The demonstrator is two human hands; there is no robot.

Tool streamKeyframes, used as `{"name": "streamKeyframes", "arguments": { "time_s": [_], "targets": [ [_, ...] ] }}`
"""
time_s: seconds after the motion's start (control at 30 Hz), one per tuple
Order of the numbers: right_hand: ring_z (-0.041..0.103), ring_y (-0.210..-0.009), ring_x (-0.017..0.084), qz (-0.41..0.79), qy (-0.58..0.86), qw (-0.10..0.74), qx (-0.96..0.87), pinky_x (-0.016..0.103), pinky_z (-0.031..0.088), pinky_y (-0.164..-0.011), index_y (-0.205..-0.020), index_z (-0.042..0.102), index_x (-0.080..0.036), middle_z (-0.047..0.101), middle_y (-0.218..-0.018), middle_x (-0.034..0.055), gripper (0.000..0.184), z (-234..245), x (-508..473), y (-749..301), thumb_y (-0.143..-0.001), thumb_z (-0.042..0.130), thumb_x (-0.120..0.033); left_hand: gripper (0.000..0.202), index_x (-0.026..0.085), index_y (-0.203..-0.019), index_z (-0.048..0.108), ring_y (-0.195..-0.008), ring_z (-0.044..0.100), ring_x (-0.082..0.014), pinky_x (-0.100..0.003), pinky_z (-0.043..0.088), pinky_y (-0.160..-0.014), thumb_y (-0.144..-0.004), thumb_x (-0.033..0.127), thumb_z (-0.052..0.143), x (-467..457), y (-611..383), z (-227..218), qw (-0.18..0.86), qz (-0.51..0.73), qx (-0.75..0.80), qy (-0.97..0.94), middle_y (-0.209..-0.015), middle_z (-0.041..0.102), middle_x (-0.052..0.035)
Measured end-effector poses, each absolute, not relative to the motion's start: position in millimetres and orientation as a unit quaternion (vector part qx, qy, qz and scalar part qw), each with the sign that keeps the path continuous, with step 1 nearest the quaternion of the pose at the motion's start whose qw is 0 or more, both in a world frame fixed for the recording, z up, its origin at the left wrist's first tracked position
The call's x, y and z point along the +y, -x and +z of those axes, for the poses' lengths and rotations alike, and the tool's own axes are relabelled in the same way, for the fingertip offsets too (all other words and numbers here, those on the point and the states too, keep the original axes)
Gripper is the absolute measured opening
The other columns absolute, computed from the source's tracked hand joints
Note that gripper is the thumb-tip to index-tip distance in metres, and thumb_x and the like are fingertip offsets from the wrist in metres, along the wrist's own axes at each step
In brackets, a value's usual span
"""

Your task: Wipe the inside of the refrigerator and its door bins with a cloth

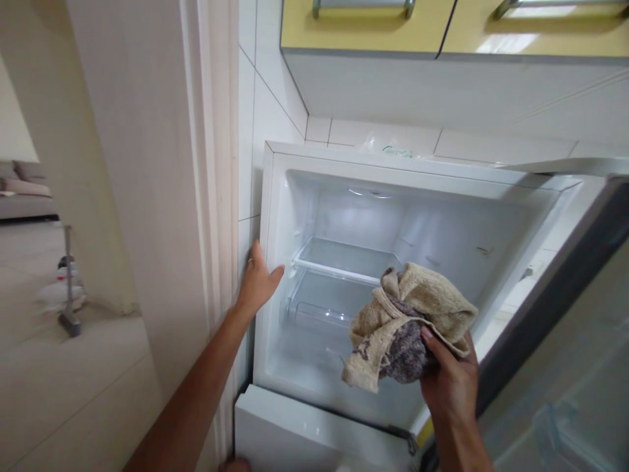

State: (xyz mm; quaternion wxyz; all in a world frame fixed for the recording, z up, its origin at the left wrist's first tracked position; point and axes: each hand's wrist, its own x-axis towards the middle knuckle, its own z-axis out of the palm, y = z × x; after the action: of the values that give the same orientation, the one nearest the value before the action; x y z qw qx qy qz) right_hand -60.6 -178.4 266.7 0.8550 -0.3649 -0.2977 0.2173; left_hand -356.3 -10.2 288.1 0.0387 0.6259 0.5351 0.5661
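Note:
A white fridge's upper compartment (275, 216) stands open, and I see nothing on its clear shelf (344, 262). My left hand (258, 282) rests flat on the compartment's left edge, fingers stretched out. My right hand (449, 383) is closed around a bunched beige cloth (407, 314) with a dark patch, held up in front of the opening. The compartment's door (555, 295) swings out to the right.
Yellow wall cabinets (368, 26) hang above the fridge against white tiles. A white door frame (147, 164) stands at left. Beyond it lie a tiled floor, a mop-like tool (69, 282) and a sofa (24, 190). The lower fridge door (295, 426) is closed.

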Motion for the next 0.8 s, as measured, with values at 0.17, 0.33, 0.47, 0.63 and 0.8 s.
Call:
{"name": "streamKeyframes", "arguments": {
  "time_s": [0.17,0.33,0.47,0.63,0.8],
  "targets": [
    [0.069,-0.081,0.014,0.242,0.405,0.838,-0.273,0.023,0.056,-0.073,-0.106,0.074,-0.025,0.076,-0.089,-0.0024,0.057,232.6,-184.5,57.2,-0.052,0.093,-0.03,0.059,0.02,-0.145,0.049,-0.135,0.058,-0.0293,-0.048,0.047,-0.115,-0.09,0.039,0.057,-75.0,338.1,212.8,0.083,0.647,0.522,-0.549,-0.15,0.056,-0.0171],
    [0.07,-0.085,0.015,0.257,0.425,0.827,-0.265,0.023,0.057,-0.073,-0.111,0.073,-0.025,0.077,-0.091,-0.0005,0.061,213.6,-192.5,56.4,-0.054,0.093,-0.032,0.058,0.016,-0.114,0.068,-0.105,0.075,-0.0294,-0.045,0.059,-0.097,-0.079,0.062,0.066,-121.0,316.0,125.2,0.352,0.651,0.499,-0.452,-0.108,0.078,-0.0155],
    [0.07,-0.084,0.015,0.293,0.44,0.816,-0.235,0.023,0.058,-0.072,-0.109,0.073,-0.025,0.077,-0.095,-0.0006,0.064,197.9,-196.7,56.8,-0.05,0.095,-0.032,0.064,0.019,-0.099,0.075,-0.097,0.076,-0.0341,-0.051,0.06,-0.095,-0.069,0.075,0.071,-147.3,297.0,85.6,0.466,0.617,0.496,-0.396,-0.101,0.08,-0.0148],
    [0.072,-0.085,0.018,0.324,0.463,0.792,-0.231,0.027,0.06,-0.07,-0.116,0.07,-0.028,0.077,-0.096,-0.0003,0.07,171.8,-201.8,66.0,-0.051,0.095,-0.037,0.06,0.021,-0.095,0.078,-0.099,0.075,-0.0359,-0.052,0.061,-0.094,-0.083,0.076,0.058,-185.3,273.5,98.0,0.484,0.632,0.471,-0.38,-0.102,0.079,-0.0144],
    [0.071,-0.082,0.017,0.329,0.478,0.778,-0.241,0.025,0.059,-0.07,-0.118,0.067,-0.026,0.076,-0.094,-0.0003,0.07,149.7,-216.2,90.8,-0.054,0.094,-0.04,0.035,0.026,-0.118,0.075,-0.119,0.069,-0.0309,-0.047,0.055,-0.106,-0.093,0.047,0.062,-224.3,261.0,127.3,0.382,0.631,0.404,-0.541,-0.125,0.073,-0.0112]
  ]
}}
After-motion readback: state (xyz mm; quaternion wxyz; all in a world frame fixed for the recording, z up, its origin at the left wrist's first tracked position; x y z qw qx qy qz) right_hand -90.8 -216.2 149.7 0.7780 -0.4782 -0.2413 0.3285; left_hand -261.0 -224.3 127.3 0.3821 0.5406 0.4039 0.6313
